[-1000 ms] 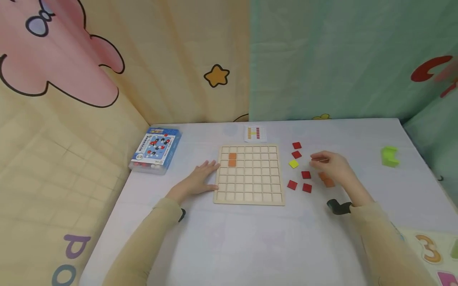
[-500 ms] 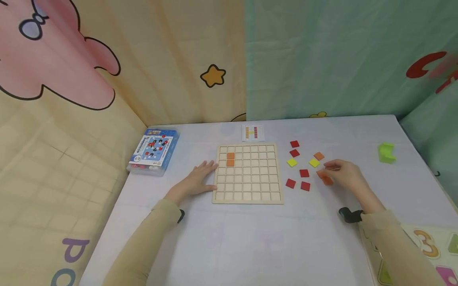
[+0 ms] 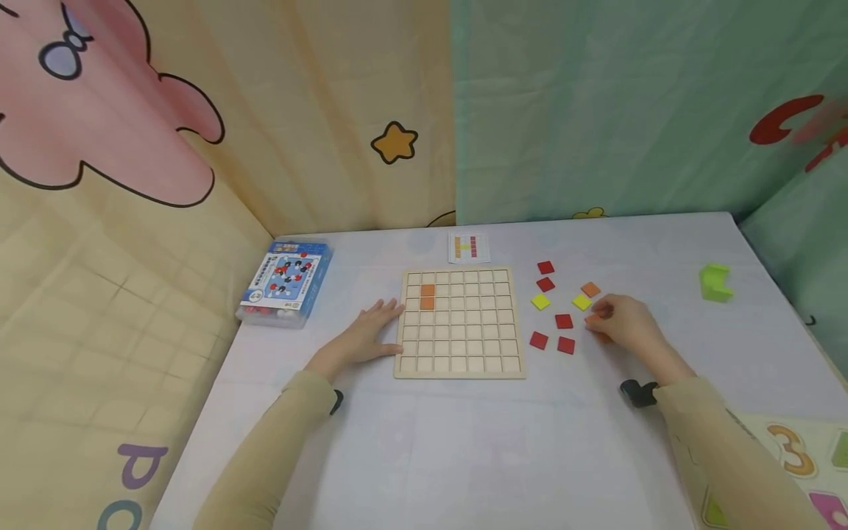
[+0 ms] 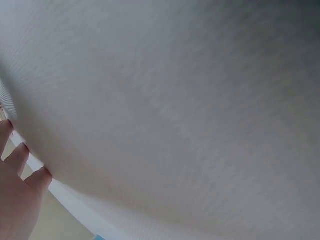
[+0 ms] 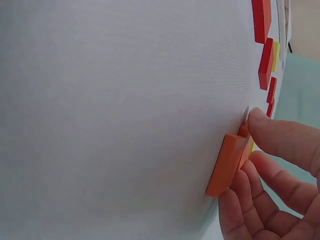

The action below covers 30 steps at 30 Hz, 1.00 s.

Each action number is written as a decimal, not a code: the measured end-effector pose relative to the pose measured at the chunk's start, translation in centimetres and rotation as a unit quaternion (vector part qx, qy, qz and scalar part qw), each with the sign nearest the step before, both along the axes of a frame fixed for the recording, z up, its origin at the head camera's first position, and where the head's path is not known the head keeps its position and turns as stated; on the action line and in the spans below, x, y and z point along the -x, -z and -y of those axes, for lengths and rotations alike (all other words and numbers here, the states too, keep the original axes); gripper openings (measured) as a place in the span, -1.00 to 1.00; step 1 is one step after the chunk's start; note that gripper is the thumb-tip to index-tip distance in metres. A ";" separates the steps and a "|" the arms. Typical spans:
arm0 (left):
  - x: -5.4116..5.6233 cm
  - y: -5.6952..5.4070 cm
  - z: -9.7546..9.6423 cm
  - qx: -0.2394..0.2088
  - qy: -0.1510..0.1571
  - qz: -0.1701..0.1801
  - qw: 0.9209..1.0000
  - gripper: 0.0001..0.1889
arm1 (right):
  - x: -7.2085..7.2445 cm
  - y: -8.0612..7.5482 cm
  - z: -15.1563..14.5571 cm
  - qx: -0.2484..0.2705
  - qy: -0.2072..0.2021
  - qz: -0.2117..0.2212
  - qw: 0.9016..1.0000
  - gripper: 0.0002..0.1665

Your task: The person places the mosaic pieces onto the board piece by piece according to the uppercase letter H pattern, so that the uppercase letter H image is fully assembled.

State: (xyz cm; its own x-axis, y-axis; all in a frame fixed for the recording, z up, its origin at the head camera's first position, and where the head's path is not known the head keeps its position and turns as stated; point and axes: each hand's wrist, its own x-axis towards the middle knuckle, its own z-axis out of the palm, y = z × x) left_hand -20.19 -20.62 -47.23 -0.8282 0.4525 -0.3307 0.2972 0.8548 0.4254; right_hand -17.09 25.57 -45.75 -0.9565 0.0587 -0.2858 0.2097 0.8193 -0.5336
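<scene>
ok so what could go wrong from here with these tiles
The right hand is at one orange tile with a neighbouring orange tile crowded close, so it might drag or nudge that one too.
The left hand touches the board's left edge; a push could shift it.

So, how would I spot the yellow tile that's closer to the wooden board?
Find the wooden grid board on the white table. Past its right edge, the yellow tile lies just below two red tiles in the head view. What sets it apart: the only other yellow tile sits farther right, beside an orange tile and nearer the right hand.
</scene>
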 end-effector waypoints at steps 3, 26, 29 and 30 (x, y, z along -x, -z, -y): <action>0.0 -0.1 0.0 0.001 0.001 0.002 1.000 -0.06 | 0.2 0.3 0.2 0.002 0.010 0.012 1.000 -0.48; 0.1 -0.1 -0.2 0.007 -0.002 -0.001 1.000 -0.06 | 1.5 -1.2 6.9 0.197 -0.003 -0.024 0.980 -0.55; 0.0 -0.1 0.0 0.006 -0.002 0.002 1.000 -0.07 | 2.1 -0.9 10.6 0.224 -0.028 -0.020 0.974 -0.62; 0.0 -0.1 0.0 0.006 -0.001 0.001 1.000 -0.07 | 2.3 -0.8 11.9 0.232 -0.033 -0.017 0.972 -0.64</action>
